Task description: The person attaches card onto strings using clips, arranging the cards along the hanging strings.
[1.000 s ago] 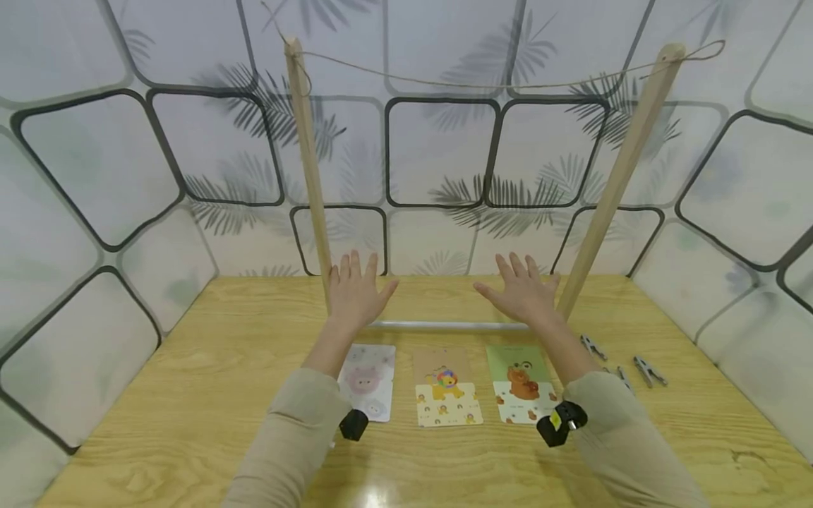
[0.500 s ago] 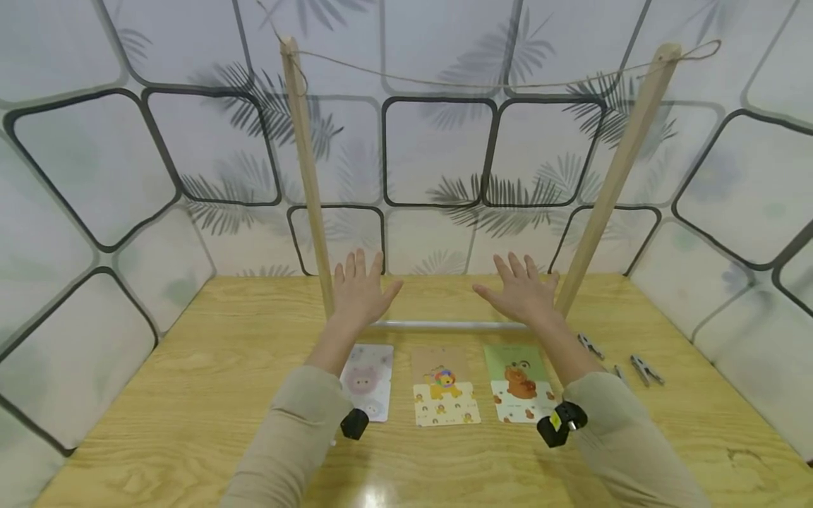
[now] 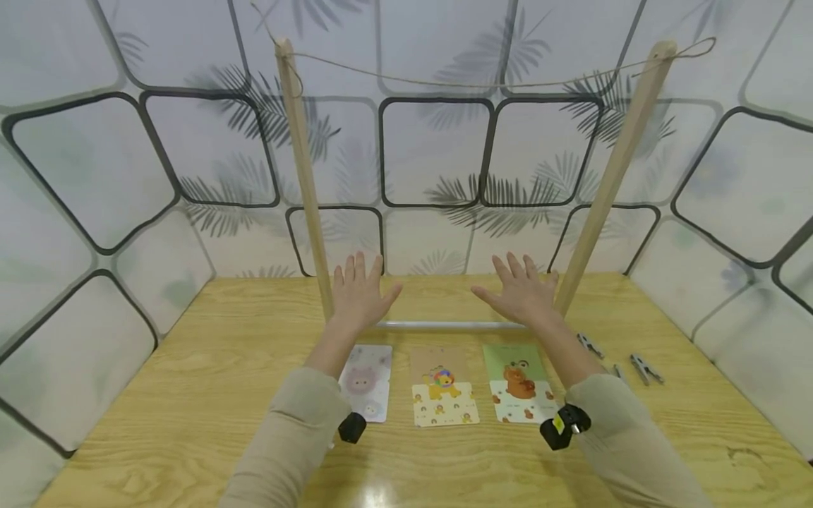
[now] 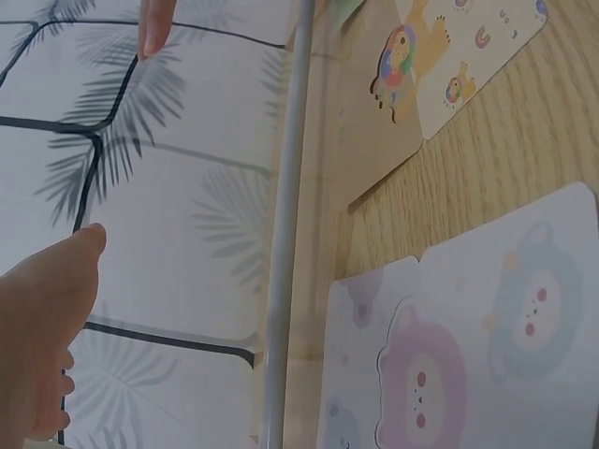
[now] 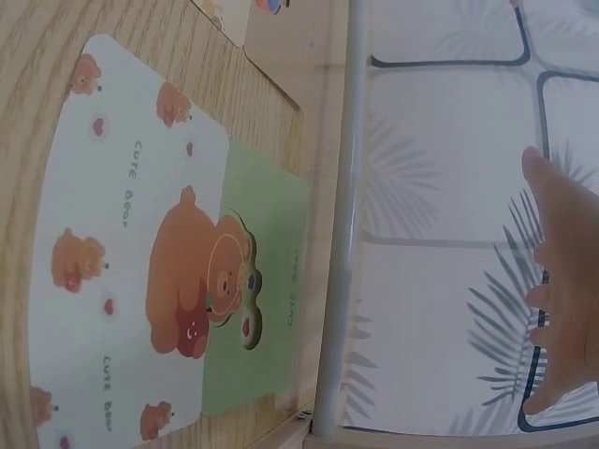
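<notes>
Both hands hover with fingers spread and nothing in them. The left hand (image 3: 360,293) is beside the left post of a wooden frame, the right hand (image 3: 521,291) near its right post. Below them three printed cards lie in a row on the table. A white card with a pink animal (image 3: 360,381) is at the left, partly behind the left forearm. In the middle is a tan and yellow lion card (image 3: 443,395). A green and white bear card (image 3: 517,381) lies at the right; the right wrist view shows "Cute Bear" printed on it.
A wooden frame has a left post (image 3: 305,176), a right post (image 3: 612,183) and a low grey rod (image 3: 451,325) between them. A sagging string (image 3: 444,85) joins the post tops. Several metal clips (image 3: 646,369) lie right of the cards, some partly behind the right arm. Patterned fabric surrounds the table.
The left hand has shifted very slightly to the right, and the head view has turned a little. Both hands keep their spread pose; the cards and clips lie as before.
</notes>
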`<move>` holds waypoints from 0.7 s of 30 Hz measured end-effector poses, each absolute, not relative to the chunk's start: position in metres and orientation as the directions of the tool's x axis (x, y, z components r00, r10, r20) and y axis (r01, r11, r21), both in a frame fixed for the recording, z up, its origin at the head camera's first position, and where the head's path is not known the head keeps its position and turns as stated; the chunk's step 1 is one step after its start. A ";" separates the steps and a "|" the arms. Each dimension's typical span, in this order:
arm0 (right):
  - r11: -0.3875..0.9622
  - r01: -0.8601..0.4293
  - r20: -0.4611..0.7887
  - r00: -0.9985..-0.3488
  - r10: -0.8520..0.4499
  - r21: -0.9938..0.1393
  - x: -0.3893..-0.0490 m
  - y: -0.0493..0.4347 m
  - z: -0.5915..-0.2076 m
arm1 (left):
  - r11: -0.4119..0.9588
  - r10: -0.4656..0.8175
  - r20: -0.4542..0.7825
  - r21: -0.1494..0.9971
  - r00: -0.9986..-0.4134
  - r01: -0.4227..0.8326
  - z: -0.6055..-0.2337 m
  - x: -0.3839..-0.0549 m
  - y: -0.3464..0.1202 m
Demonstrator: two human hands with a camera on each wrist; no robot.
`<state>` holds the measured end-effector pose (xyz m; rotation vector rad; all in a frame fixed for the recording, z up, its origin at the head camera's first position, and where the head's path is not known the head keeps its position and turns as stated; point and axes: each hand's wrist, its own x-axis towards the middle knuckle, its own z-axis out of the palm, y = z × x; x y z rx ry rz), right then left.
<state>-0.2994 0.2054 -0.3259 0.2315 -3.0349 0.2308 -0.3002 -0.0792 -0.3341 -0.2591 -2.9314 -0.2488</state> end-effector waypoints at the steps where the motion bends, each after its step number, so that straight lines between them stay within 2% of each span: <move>1: 0.977 -0.159 0.100 -0.984 -0.146 -0.140 -0.299 0.206 -0.326 | 0.971 0.159 0.201 0.146 -0.967 0.191 -0.335 -0.299 -0.079; 12: 0.979 -0.194 0.144 -0.973 -0.183 -0.067 -0.288 0.213 -0.323 | 0.976 0.194 0.231 0.056 -0.953 0.212 -0.332 -0.290 -0.085; 21: 0.970 -0.243 0.237 -0.943 -0.233 -0.013 -0.275 0.231 -0.317 | 0.962 0.250 0.366 0.008 -0.896 0.272 -0.328 -0.282 -0.096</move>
